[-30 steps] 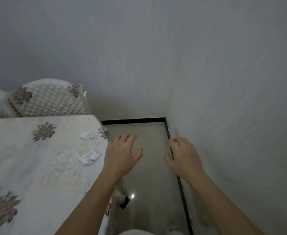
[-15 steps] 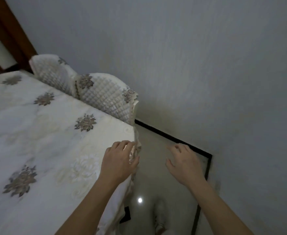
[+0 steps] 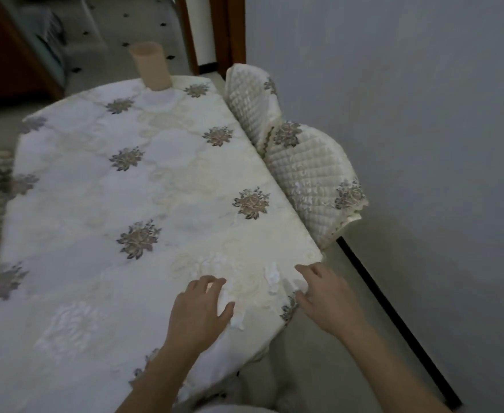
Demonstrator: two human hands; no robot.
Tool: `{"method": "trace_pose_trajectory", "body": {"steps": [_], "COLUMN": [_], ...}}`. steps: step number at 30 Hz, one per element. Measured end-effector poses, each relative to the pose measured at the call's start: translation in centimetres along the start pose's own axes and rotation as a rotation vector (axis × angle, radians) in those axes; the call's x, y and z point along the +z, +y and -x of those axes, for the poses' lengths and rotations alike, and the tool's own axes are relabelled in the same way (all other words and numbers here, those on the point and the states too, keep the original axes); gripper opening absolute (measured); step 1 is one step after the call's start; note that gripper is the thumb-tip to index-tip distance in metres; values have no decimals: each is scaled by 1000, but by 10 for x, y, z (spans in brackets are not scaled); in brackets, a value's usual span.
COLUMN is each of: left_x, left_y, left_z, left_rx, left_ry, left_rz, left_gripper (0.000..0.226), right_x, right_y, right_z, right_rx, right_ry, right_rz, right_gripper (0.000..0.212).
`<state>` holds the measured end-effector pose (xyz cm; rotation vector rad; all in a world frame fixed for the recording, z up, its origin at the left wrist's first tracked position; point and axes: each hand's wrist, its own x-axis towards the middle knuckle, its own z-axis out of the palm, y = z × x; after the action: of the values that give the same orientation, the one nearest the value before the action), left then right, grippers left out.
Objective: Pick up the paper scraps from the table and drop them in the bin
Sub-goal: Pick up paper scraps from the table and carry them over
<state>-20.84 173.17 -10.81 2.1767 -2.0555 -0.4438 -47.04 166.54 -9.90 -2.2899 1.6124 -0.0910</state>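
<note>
White paper scraps lie near the right corner of the table (image 3: pixel 101 186), which wears a cream cloth with flower patterns. One scrap (image 3: pixel 273 276) lies between my hands. Another scrap (image 3: pixel 236 318) lies just right of my left thumb. My left hand (image 3: pixel 200 311) hovers over the cloth with its fingers loosely bent, holding nothing; whether it covers more scraps I cannot tell. My right hand (image 3: pixel 325 293) is at the table's corner, fingers relaxed and empty. A beige cylindrical container (image 3: pixel 151 65) stands at the table's far end.
Two chairs with quilted covers (image 3: pixel 307 177) stand against the table's right side, close to the grey wall (image 3: pixel 423 114). A brown door frame (image 3: pixel 230 31) is at the back. A narrow strip of floor (image 3: pixel 328 293) runs between table and wall.
The view has swung left from the floor corner onto the table. Both hands have come over the table's near right corner, by the scraps.
</note>
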Motion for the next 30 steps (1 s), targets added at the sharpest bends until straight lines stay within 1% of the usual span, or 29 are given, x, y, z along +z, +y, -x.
{"method": "trace_pose_trajectory", "body": {"steps": [3, 7, 9, 11, 14, 17, 20, 25, 28, 30], "left_x": [18, 40, 50, 60, 73, 81, 87, 92, 94, 96], "left_y": [-6, -3, -1, 0, 0, -4, -7, -5, 0, 2], "left_z": [5, 6, 3, -1, -3, 0, 0, -5, -8, -9], "left_rx": [-107, -212, -243, -228, -198, -179, -141, -163, -138, -110], "left_ry": [-93, -157, -166, -164, -191, -180, -136, -108, -84, -54], "left_rz": [-45, -102, -95, -94, -78, -43, -6, 32, 24, 47], "left_gripper": [67, 87, 93, 95, 94, 87, 82, 86, 79, 65], "right_x": [18, 34, 40, 45, 53, 63, 72, 83, 87, 90], "right_y": [2, 8, 8, 7, 4, 5, 8, 16, 13, 12], "right_z": [-19, -44, -58, -71, -84, -91, -92, -79, -76, -76], "right_rx": [-40, -78, -80, -81, -118, -149, -193, -272, -204, -140], "right_ry": [-108, -204, -235, -266, -297, -285, -256, -148, -108, -118], "right_rz": [25, 51, 71, 73, 87, 124, 185, 147, 102, 98], "right_gripper": [56, 64, 69, 76, 82, 79, 68, 45, 44, 48]}}
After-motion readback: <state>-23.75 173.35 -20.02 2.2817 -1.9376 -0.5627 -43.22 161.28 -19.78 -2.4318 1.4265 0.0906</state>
